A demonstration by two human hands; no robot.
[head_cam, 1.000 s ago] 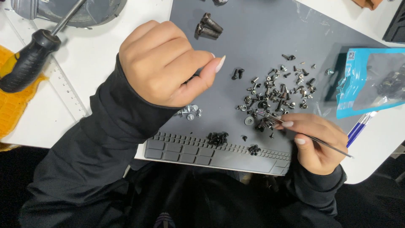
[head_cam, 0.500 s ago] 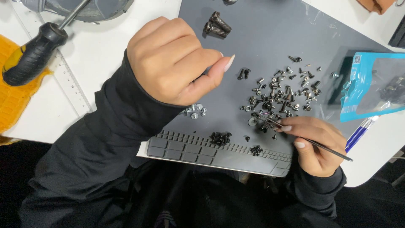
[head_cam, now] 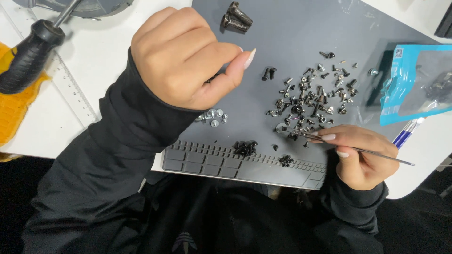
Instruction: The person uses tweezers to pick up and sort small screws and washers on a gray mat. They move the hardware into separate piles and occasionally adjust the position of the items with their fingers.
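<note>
Far on our left lies a screwdriver (head_cam: 28, 59) with a fat black handle, on the white table (head_cam: 99, 51) beside a clear ruler (head_cam: 66, 84).

Next comes our left hand (head_cam: 188, 59), held up over the grey mat (head_cam: 301, 28). Its fingers are curled in and the thumb presses to the fingertips. It may pinch something tiny, but we cannot tell what. Under it sits a little bunch of silver washers (head_cam: 213, 116).

Along the mat's near edge are small trays. One holds a clump of black screws (head_cam: 246, 148), and another holds a smaller clump (head_cam: 286, 161).

In the middle of the mat is the big pile of tiny screws (head_cam: 310, 101). We think they are light, hard and quick to roll away, so the tips should grab one by its thin shank.

Our right hand (head_cam: 360, 155) is closed around thin metal tweezers (head_cam: 348, 147). Their tips touch the near edge of the pile.

On the right a blue plastic bag (head_cam: 414, 82) holds more dark parts.
</note>
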